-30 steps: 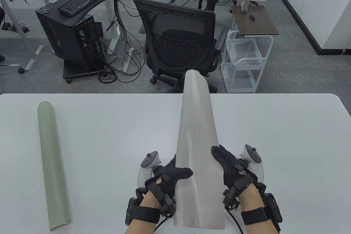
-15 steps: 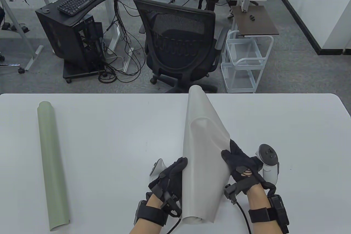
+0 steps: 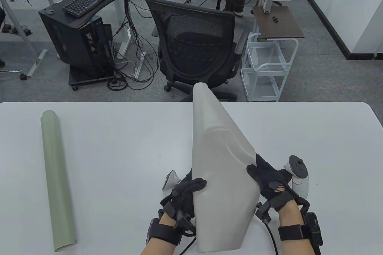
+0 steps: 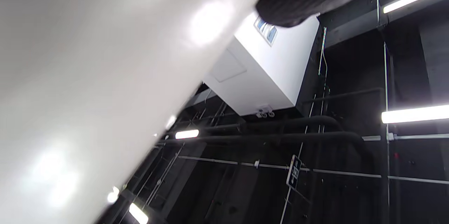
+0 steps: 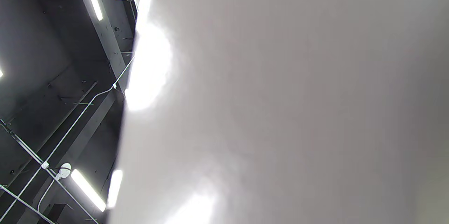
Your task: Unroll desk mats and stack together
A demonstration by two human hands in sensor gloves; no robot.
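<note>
The green mat (image 3: 57, 181) lies rolled at the worktop's (image 3: 125, 147) left. My left hand (image 3: 187, 190) and right hand (image 3: 269, 180) grip the grey mat's (image 3: 221, 174) opposite edges, lifted; it's light, floppy, springy, probably best held at edges.

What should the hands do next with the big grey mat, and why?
Probably pull the two hands further apart and lower the grey mat flat onto the table. The left hand grips its left edge and the right hand its right edge, but the mat is only partly opened, curved and lifted. The green mat lies rolled at the left.
</note>
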